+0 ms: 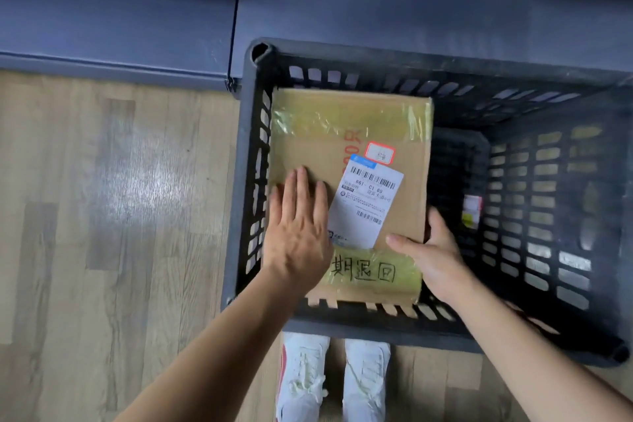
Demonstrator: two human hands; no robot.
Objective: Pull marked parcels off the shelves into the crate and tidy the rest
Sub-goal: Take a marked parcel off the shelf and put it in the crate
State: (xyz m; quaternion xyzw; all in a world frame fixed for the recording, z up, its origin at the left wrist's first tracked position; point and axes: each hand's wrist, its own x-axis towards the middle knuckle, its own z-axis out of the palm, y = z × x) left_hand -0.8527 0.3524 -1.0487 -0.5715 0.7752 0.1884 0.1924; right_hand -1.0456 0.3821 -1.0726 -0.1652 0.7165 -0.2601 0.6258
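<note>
Head view: one cardboard box lies in the left part of the dark crate. Its white label reads "661 C1 69"; below it is handwritten "期退回". One red-bordered sticker is illegible. The left hand presses flat, fingers straight; the right hand grips the box's near-right corner. Two white shoes stand below.

on the cardboard box, "期退回" is handwritten in black marker across the tape near the bottom edge. "661- c1 69" is printed under the barcodes on the white shipping label; its smaller print cannot be read. red letters on the box are partly covered, and the red-bordered sticker is illegible.
</note>
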